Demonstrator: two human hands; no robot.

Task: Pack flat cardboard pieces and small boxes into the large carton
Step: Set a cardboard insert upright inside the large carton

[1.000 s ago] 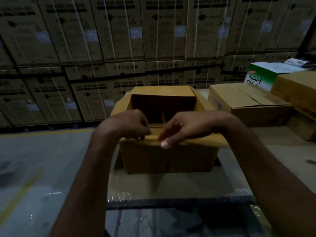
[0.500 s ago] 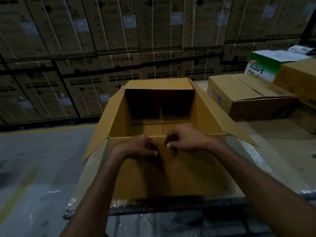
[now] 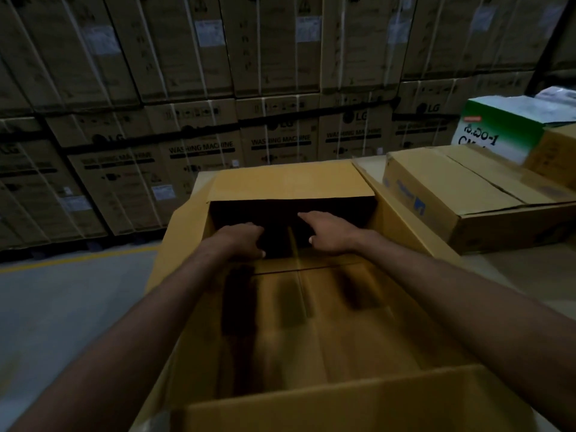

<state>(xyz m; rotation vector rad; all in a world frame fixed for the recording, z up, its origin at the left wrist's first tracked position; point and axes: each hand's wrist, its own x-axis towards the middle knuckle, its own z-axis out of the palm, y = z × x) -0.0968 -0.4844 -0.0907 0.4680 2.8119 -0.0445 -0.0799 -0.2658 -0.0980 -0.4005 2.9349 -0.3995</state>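
The large carton [image 3: 343, 406], at the centre of the frame, is now open and both hands have gone inside. The right hand [image 3: 330, 235] is released. The left hand [image 3: 246, 241] is curled; whether it grasps anything I cannot tell. Packing can begin.

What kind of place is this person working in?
Most likely an appliance warehouse: a tall wall of strapped boxes printed "washing machine" fills the back, a yellow line marks the bare floor, and a closed box sits beside the open carton.

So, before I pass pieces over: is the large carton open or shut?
Open: the large carton has flaps spread outward; left hand and right hand reach inside.
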